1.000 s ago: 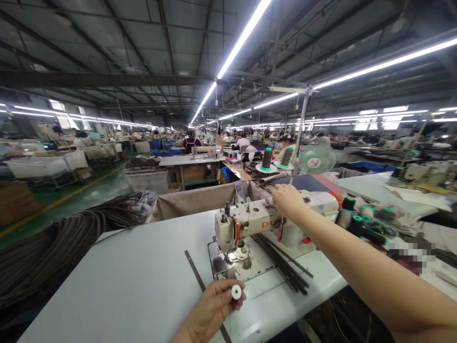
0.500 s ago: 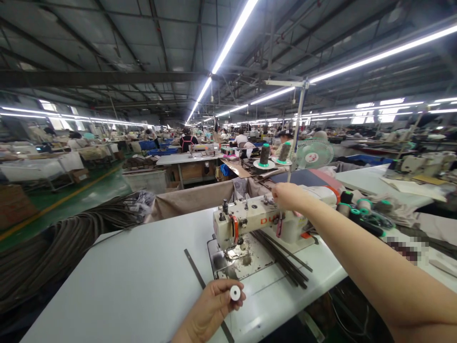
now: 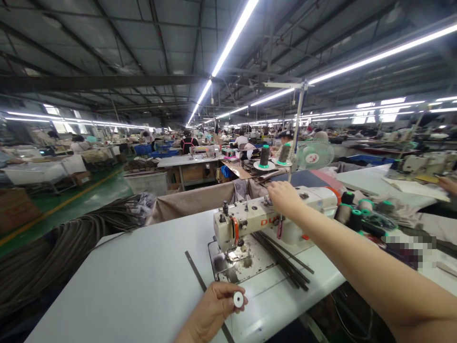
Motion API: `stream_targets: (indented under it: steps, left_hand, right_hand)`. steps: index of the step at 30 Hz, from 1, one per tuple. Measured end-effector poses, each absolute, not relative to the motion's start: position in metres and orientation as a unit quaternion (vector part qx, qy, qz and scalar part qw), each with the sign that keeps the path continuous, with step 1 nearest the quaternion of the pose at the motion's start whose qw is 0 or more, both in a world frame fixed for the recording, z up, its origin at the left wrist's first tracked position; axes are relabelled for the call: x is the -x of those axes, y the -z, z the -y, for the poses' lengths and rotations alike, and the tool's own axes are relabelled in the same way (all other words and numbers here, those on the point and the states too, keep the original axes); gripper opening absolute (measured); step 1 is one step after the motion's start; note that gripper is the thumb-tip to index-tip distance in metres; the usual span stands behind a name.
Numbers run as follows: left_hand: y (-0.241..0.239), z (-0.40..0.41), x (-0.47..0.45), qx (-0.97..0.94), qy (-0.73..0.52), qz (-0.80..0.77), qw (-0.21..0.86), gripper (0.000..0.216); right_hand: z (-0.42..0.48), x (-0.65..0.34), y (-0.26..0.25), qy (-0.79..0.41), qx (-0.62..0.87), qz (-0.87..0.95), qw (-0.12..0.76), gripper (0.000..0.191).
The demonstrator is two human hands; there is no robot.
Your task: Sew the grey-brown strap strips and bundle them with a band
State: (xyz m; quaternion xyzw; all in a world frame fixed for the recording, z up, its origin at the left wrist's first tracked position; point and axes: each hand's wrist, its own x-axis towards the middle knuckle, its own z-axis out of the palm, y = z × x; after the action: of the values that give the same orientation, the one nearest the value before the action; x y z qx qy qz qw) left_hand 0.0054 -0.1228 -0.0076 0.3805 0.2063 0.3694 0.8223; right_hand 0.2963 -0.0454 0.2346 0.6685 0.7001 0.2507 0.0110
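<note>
My left hand (image 3: 213, 310) is near the table's front edge, its fingers pinched on a small white bobbin (image 3: 238, 299). My right arm stretches out over the table, and my right hand (image 3: 284, 197) rests on top of a cream sewing machine (image 3: 250, 220), fingers curled at a fitting there. What those fingers hold, if anything, is hidden. Two dark thread cones (image 3: 264, 156) stand on a stand behind the machine. Several dark strips (image 3: 283, 261) lie on the table beside the machine's bed.
The white table (image 3: 135, 276) carries a long dark strip (image 3: 200, 278). More thread spools (image 3: 352, 214) lie at the right. A heap of dark cords (image 3: 60, 243) fills the left. A fan (image 3: 314, 155) stands behind. Other workers sit at far tables.
My right hand has shifted slightly left on top of the machine. The left hand with the bobbin has stayed almost in place.
</note>
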Motion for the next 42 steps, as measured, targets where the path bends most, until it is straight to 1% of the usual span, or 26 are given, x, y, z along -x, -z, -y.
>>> stream_targets:
  steps: [5,9,14,18,22,25,27,31,34,37,42]
  left_hand:
    - [0.005,0.123,-0.006,-0.366,-0.353,-0.202,0.837,0.037]
    - [0.002,0.121,-0.008,-0.364,-0.362,-0.188,0.837,0.035]
    - [0.005,0.121,-0.006,-0.368,-0.367,-0.179,0.835,0.035]
    - [0.010,0.123,-0.002,-0.384,-0.319,-0.154,0.852,0.041]
    - [0.016,0.124,0.006,-0.436,-0.176,-0.114,0.875,0.055]
    - [0.019,0.124,0.012,-0.458,-0.121,-0.107,0.874,0.058]
    - [0.020,0.123,0.014,-0.458,-0.118,-0.109,0.874,0.058]
    - [0.020,0.122,0.013,-0.448,-0.109,-0.108,0.881,0.056]
    - [0.021,0.123,0.013,-0.444,-0.093,-0.101,0.885,0.054]
    - [0.020,0.125,0.014,-0.443,-0.091,-0.106,0.885,0.054]
    - [0.012,0.127,0.017,-0.444,-0.095,-0.130,0.881,0.056]
  right_hand:
    - [0.041,-0.298,-0.232,-0.233,-0.677,-0.698,0.006,0.020]
    - [0.041,-0.295,-0.228,-0.251,-0.662,-0.705,-0.039,0.027]
    - [0.045,-0.297,-0.223,-0.203,-0.646,-0.729,-0.103,0.018]
    - [0.062,-0.303,-0.215,-0.173,-0.653,-0.707,-0.208,0.024]
    - [0.088,-0.306,-0.191,-0.150,-0.654,-0.656,-0.347,0.029]
    - [0.109,-0.312,-0.161,-0.124,-0.677,-0.569,-0.451,0.029]
    - [0.120,-0.317,-0.138,-0.079,-0.698,-0.511,-0.496,0.031]
    - [0.123,-0.318,-0.103,0.083,-0.698,-0.485,-0.520,0.037]
    - [0.114,-0.313,-0.089,0.188,-0.652,-0.482,-0.555,0.051]
    - [0.110,-0.308,-0.080,0.249,-0.610,-0.461,-0.595,0.064]
    - [0.129,-0.300,-0.068,0.308,-0.574,-0.447,-0.613,0.061]
